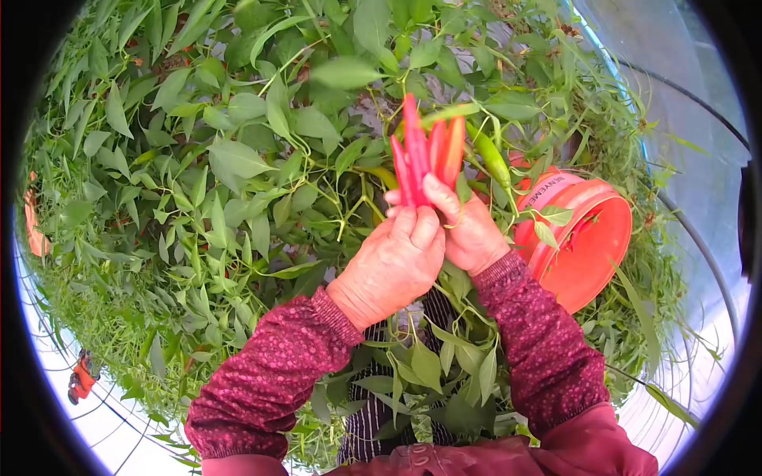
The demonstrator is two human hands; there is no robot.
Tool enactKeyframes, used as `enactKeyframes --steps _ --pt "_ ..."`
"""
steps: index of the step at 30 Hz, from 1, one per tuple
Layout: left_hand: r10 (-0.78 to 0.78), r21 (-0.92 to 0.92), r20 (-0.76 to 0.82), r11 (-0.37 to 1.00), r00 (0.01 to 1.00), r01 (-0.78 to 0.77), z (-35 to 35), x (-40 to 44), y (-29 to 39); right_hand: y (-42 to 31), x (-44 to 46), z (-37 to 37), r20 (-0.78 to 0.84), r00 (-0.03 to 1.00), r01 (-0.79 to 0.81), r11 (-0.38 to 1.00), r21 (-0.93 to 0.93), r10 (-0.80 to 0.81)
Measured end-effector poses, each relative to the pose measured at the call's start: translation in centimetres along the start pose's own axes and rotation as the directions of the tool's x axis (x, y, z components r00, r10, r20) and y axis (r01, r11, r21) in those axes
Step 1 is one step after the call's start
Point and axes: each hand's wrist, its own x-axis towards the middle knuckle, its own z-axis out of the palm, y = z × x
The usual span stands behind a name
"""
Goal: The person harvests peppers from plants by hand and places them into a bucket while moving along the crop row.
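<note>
Several red peppers (414, 147) point upward in a bunch between my two hands, among the leafy plants. My left hand (401, 254) is closed, its fingertips pinched at the lower end of the bunch. Right beside it, my right hand (468, 226) wraps round the bunch, with its thumb against the peppers. A green pepper (490, 159) hangs just to the right of the bunch. The bottom ends of the red peppers are hidden by my fingers.
A red bucket (615, 230) lies tilted among the plants at the right, with some peppers inside. Dense pepper foliage (238, 159) spreads to the left and ahead. Clear plastic sheeting (675, 79) and a dark hose (706, 254) run along the right side.
</note>
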Motion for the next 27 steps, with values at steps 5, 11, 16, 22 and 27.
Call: enactKeyframes --steps 5,11,16,22,27 --pt "-0.055 -0.704 -0.148 0.707 0.988 -0.066 -2.4 0.7 -2.8 -0.6 -0.5 -1.4 -0.090 0.995 -0.063 0.987 -0.150 0.050" --pt "-0.353 0.368 0.072 0.879 0.933 0.304 -0.6 3.3 -16.0 -0.2 -0.2 -1.9 -0.043 0.998 -0.040 0.996 -0.084 0.037" --pt "-0.595 0.572 0.293 0.736 0.749 0.362 0.6 3.3 -16.1 0.3 -0.5 -1.3 -0.022 0.999 -0.036 0.990 -0.139 0.033" --pt "-0.634 -0.093 0.009 0.770 0.773 0.632 -1.2 -0.5 -16.8 -0.2 -0.7 -1.5 -0.047 0.998 -0.040 0.984 -0.175 0.033" --pt "-0.725 -0.707 0.030 0.472 0.689 0.527 -1.8 -2.7 -17.2 -1.1 -1.0 -1.2 -0.027 0.999 -0.050 0.983 -0.177 0.046"
